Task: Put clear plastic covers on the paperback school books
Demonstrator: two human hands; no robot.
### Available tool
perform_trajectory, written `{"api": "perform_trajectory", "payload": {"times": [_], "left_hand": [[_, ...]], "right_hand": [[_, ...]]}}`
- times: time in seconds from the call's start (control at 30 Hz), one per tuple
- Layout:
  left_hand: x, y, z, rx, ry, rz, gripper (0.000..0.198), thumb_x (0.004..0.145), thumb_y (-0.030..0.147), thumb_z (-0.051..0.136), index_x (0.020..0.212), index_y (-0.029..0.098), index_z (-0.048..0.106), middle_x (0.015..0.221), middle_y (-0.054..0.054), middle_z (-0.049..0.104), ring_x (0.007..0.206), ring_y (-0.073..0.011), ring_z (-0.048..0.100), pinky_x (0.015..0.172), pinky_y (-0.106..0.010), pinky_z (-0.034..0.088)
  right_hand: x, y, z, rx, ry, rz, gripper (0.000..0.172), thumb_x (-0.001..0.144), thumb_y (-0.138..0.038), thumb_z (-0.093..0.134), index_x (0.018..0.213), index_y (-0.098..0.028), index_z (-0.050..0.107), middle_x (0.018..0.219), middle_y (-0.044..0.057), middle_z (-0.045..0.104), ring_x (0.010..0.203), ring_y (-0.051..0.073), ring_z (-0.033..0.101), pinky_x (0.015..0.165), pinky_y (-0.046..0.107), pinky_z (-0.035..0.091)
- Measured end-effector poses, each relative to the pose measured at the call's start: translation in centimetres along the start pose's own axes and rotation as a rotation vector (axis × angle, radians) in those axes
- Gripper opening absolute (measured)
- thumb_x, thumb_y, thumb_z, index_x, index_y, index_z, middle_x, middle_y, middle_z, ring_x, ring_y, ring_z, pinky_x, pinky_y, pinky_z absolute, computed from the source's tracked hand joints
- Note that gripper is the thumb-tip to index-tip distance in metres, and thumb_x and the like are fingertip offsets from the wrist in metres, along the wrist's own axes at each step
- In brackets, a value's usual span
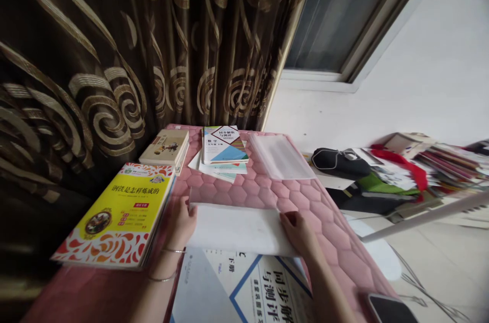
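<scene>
My left hand (pixel 186 221), with thin bangles at the wrist, grips the left edge of a whitish plastic book cover (pixel 237 229). Its right edge is pinched by my right hand (pixel 300 234). A see-through strip of film shows past the far side of the white part. Directly below, nearer to me, lies a blue-and-white workbook (pixel 237 287), sideways and partly under the cover; whether it is tucked inside I cannot tell. Fingertips of both hands are partly hidden.
Left stands a yellow-covered book stack (pixel 130 211), with a tan book (pixel 165 147) behind. Farther off are workbooks (pixel 223 144) and a pile of translucent covers (pixel 282 156) on the pink quilted table cover (pixel 332 241). A dark phone-like device (pixel 391 308) is at bottom right; clutter (pixel 397 175) lies beyond.
</scene>
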State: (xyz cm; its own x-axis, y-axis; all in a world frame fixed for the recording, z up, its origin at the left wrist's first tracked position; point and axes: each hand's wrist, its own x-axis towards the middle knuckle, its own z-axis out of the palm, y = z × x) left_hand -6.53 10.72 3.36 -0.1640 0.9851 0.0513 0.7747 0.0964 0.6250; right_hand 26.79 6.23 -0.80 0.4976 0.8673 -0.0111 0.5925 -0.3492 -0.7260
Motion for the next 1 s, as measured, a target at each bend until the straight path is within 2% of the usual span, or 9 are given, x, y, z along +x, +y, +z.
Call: {"api": "perform_trajectory", "payload": {"times": [0.1,0.17,0.37,0.5,0.6,0.7,0.83,1.0], "left_hand": [[0.3,-0.5,1.0,-0.201,0.064,0.027,0.032,0.080,0.020,0.050,0.112,0.015,0.051,0.093,-0.008,0.067,0.092,-0.0216,0.065,0.082,-0.034,0.049],[0.4,-0.7,1.5,-0.335,0.084,0.014,0.035,0.079,0.019,0.050,0.113,0.016,0.049,0.093,-0.007,0.068,0.090,-0.0205,0.066,0.080,-0.034,0.050],[-0.2,-0.2,0.9,-0.656,0.090,0.063,0.042,0.078,0.033,0.054,0.115,0.015,0.047,0.089,-0.008,0.070,0.085,-0.0216,0.067,0.079,-0.036,0.052],[-0.5,0.6,-0.1,-0.745,0.080,0.051,0.051,0.073,0.042,0.058,0.114,0.013,0.048,0.094,-0.012,0.070,0.089,-0.0229,0.067,0.077,-0.035,0.052],[-0.7,0.9,-0.5,-0.806,0.064,0.017,0.056,0.070,0.047,0.062,0.114,0.013,0.049,0.097,-0.012,0.070,0.090,-0.0230,0.067,0.077,-0.034,0.052],[-0.9,0.9,-0.6,-0.869,-0.001,-0.019,0.059,0.068,0.048,0.065,0.113,0.014,0.050,0.093,-0.010,0.072,0.087,-0.0233,0.068,0.076,-0.034,0.052],[-1.3,0.9,-0.5,-0.896,-0.087,-0.061,0.052,0.066,0.047,0.064,0.105,0.014,0.053,0.089,-0.009,0.072,0.083,-0.0232,0.068,0.074,-0.033,0.052],[-1.4,1.0,-0.1,-0.806,-0.011,-0.039,0.039,0.067,0.044,0.061,0.094,0.015,0.057,0.087,-0.009,0.071,0.082,-0.0235,0.067,0.075,-0.034,0.051]], "right_hand": [[0.0,-0.6,-0.3,0.113,0.019,0.068,0.045,0.075,-0.042,0.055,0.107,-0.012,0.062,0.083,0.011,0.071,0.077,0.024,0.068,0.067,0.032,0.051],[-0.1,-1.1,-0.6,0.152,-0.012,0.094,0.049,0.074,-0.042,0.055,0.110,-0.010,0.062,0.083,0.012,0.072,0.078,0.025,0.068,0.066,0.032,0.052],[-0.8,-2.8,-2.4,0.230,-0.102,0.010,0.037,0.073,-0.047,0.053,0.087,-0.018,0.071,0.088,0.010,0.074,0.086,0.027,0.067,0.072,0.032,0.052],[-1.4,-3.5,-3.0,0.372,-0.111,-0.005,0.043,0.068,-0.056,0.059,0.084,-0.017,0.068,0.080,0.008,0.072,0.077,0.024,0.065,0.062,0.028,0.050],[-1.5,-3.8,-3.0,0.506,-0.032,0.000,0.047,0.063,-0.063,0.062,0.076,-0.018,0.060,0.067,0.003,0.064,0.062,0.019,0.059,0.051,0.025,0.044],[-1.7,-4.1,-2.9,0.575,0.058,-0.047,0.050,0.060,-0.066,0.065,0.072,-0.019,0.054,0.065,0.001,0.059,0.058,0.015,0.053,0.049,0.023,0.041],[-1.9,-4.2,-2.8,0.613,0.086,-0.112,0.049,0.062,-0.066,0.066,0.070,-0.020,0.052,0.065,0.000,0.056,0.058,0.013,0.049,0.049,0.022,0.040],[-1.9,-3.7,-2.8,0.638,0.120,-0.132,0.049,0.061,-0.065,0.070,0.067,-0.019,0.054,0.059,-0.002,0.051,0.053,0.011,0.044,0.046,0.022,0.036]]}}
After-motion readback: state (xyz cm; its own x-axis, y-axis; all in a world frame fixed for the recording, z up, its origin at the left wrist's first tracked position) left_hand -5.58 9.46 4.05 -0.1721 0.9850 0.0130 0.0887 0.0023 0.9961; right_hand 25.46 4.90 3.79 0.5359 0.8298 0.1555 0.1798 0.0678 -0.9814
